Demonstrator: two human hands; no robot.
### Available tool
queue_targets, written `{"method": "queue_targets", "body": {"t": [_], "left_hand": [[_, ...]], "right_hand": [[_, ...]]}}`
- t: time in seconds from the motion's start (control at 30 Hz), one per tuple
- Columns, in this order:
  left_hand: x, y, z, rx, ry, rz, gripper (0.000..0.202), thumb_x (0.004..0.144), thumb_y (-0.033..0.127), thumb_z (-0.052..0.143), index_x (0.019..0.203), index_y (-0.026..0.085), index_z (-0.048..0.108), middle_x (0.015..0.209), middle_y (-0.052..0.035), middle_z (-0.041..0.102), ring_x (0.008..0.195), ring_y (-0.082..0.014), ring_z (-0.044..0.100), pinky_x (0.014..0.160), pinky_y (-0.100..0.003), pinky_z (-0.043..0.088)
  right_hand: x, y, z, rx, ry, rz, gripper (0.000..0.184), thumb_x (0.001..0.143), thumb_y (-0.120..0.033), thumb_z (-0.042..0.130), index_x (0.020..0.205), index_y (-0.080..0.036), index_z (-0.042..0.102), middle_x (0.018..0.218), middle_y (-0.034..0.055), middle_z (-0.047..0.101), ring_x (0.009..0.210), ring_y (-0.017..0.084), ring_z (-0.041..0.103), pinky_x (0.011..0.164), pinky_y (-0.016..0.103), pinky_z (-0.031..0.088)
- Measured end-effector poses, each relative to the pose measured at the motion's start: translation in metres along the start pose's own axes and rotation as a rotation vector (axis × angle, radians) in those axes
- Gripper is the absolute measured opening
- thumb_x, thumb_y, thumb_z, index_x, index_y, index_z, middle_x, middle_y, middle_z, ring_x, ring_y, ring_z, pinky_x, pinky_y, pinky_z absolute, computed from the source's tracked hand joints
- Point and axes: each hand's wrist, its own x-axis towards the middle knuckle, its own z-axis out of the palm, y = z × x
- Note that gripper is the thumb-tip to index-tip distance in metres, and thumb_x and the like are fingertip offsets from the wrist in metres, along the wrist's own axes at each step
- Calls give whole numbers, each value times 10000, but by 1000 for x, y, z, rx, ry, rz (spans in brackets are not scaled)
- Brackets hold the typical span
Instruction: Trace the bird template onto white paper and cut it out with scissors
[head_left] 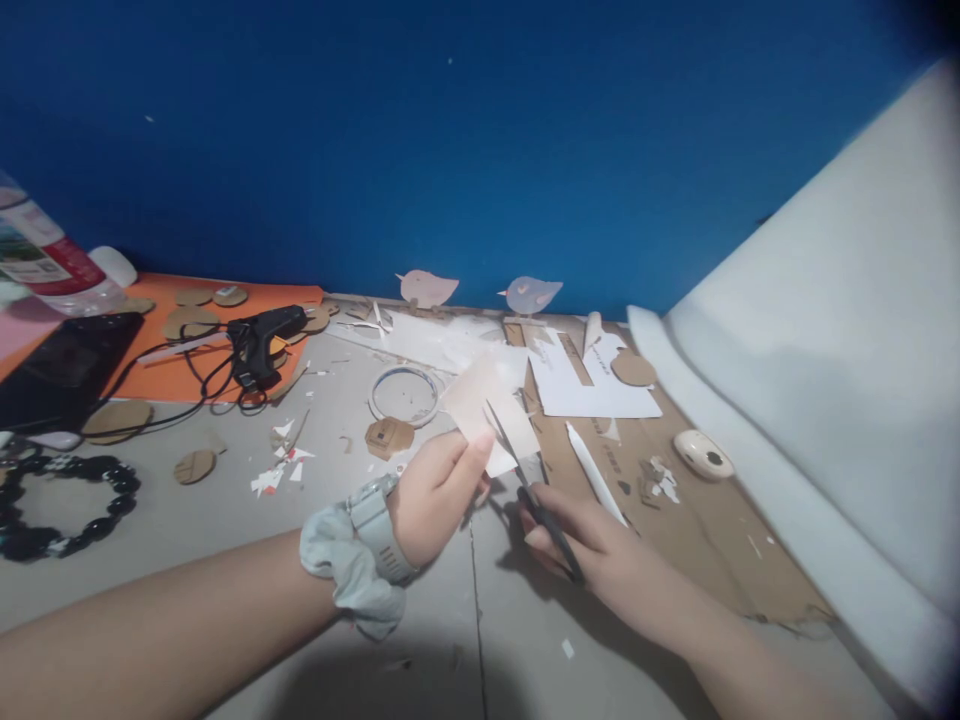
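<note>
My left hand (439,492) pinches the lower edge of a pale pink sheet of paper (484,385), thumb on top. A watch and a light green scrunchie are round that wrist. My right hand (574,535) is closed on the handles of dark scissors (550,522). Their blades lie across the paper, just beside my left thumb. Just beyond the paper lie white paper sheets and a tape roll (406,397). Two paper birds, one pink (427,288) and one lilac (532,294), stand by the wall.
On the left, a black glue gun (262,345) with its cord and several cardboard discs lie on orange paper (225,388). A bottle (52,255), a dark phone-like slab (64,375) and a bead bracelet (67,508) are further left. Right are a white pen (595,472) and cardboard (720,540).
</note>
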Motion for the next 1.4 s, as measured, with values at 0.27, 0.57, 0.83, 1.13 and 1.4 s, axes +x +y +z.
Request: {"method": "queue_targets", "body": {"t": [0.27, 0.57, 0.83, 1.13, 1.4], "left_hand": [[0, 2, 0, 48, 63, 53, 394, 933, 354, 295, 601, 181, 417, 554, 29, 461, 570, -113, 438, 591, -245, 346], [0, 0, 0, 107, 22, 40, 398, 936, 360, 289, 595, 183, 397, 536, 40, 447, 539, -106, 417, 563, -245, 326], [1, 2, -2, 114, -19, 37, 393, 937, 354, 277, 598, 184, 382, 534, 44, 435, 532, -102, 411, 557, -243, 321], [-1, 3, -1, 105, -48, -5, 407, 931, 388, 274, 591, 191, 379, 531, 41, 422, 546, -115, 416, 571, -259, 327], [-1, 0, 0, 17, -75, -17, 413, 932, 401, 278, 605, 186, 409, 548, 38, 436, 557, -116, 439, 591, -264, 348]], "right_hand": [[1, 0, 2, 0, 7, 15, 298, 884, -461, 450, 742, -201, 413, 684, -44, 446, 638, 117, 445, 598, 216, 343], [2, 2, 1, -46, 15, 30, 330, 887, -478, 424, 713, -199, 391, 649, -41, 430, 597, 115, 404, 567, 221, 328], [2, 4, 0, -15, -2, 21, 311, 886, -441, 450, 701, -202, 378, 640, -44, 438, 591, 113, 419, 566, 215, 334], [2, 4, 2, 0, 23, 24, 309, 864, -455, 473, 701, -204, 398, 625, -43, 436, 579, 118, 433, 549, 215, 334], [2, 5, 1, -20, 60, 56, 370, 838, -539, 455, 691, -202, 415, 606, -30, 446, 554, 123, 421, 509, 218, 319]]}}
